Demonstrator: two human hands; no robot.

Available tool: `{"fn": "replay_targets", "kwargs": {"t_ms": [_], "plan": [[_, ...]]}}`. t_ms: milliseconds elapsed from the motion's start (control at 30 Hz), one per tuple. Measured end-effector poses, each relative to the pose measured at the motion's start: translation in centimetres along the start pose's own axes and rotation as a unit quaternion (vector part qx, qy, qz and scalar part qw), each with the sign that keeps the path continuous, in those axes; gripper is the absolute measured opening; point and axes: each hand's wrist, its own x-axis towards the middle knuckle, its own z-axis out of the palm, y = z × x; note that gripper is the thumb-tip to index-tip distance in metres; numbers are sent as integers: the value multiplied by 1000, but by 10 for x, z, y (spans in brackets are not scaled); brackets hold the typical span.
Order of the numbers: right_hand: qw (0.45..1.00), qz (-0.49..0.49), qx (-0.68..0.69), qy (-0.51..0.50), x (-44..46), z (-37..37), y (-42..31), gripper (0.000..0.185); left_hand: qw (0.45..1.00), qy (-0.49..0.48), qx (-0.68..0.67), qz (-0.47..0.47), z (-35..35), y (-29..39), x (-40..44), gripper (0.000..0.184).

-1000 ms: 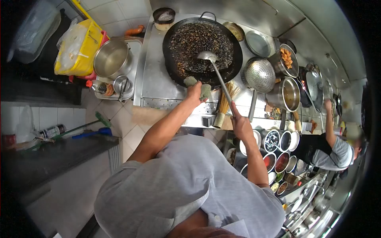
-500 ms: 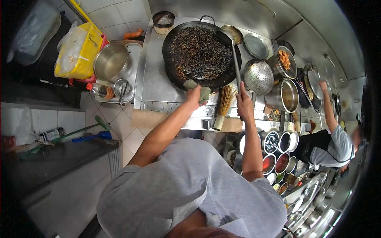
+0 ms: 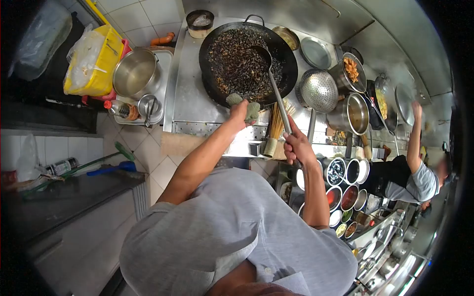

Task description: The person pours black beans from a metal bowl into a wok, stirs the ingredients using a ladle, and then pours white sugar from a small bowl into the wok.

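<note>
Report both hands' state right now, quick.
Left hand: closed on a cloth at the wok rim.
Right hand: closed around the ladle handle.

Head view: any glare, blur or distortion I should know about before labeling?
Head view: strong fisheye, black corners, walls and counters bowed. Head view: hard glare on the steel counter front below the wok, smaller highlights on the perforated strainer. Head view: wok contents dark, individual pieces hard to separate. Head view: co-worker's head blurred, utensils at far lower right cramped.
</note>
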Motion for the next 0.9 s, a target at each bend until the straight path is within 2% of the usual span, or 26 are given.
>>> {"fn": "replay_targets", "kwargs": {"t_ms": [33, 100, 167, 233, 333, 400, 433, 500, 533, 633, 700, 833, 900], "plan": [[996, -22, -82, 31, -11, 5, -2, 68, 1000, 2, -5, -2, 1, 1, -2, 34], [992, -28, -118, 41, -27, 8, -3, 68, 1000, 5, -6, -5, -3, -1, 2, 34], [941, -97, -316, 80, -39, 10, -3, 64, 1000, -1, 0, -21, -4, 0, 6, 34], [885, -185, -414, 108, -38, -2, 13, 63, 1000, 6, -3, -24, -4, -2, 10, 33], [887, -201, -403, 105, -54, -1, 8, 60, 1000, -4, -2, -17, -6, -3, 13, 33], [975, -33, -213, 62, -65, 6, -5, 60, 1000, -17, 0, -7, -11, -5, 15, 35], [975, -32, -214, 60, -60, 2, -3, 60, 1000, -22, -2, -6, -11, -6, 17, 36], [996, 72, -44, 17, -38, -15, 8, 59, 1000, -25, -4, -5, -9, -7, 12, 37], [997, 77, 19, -13, -25, -23, 15, 57, 1000, -10, -2, 1, -6, -8, 7, 38], [991, 100, 86, -6, 8, -32, 15, 53, 1000, 13, 1, 10, -2, -6, 4, 37], [989, 113, 90, 8, 30, -41, 19, 49, 1000, 15, 11, 8, -2, -7, 3, 35], [993, 99, 68, 16, 59, -50, 20, 50, 999, 23, 20, 30, 2, 1, -11, 43], [998, 56, 10, -1, 59, -46, 16, 56, 999, 28, 25, 29, -3, -6, -5, 44]]}}
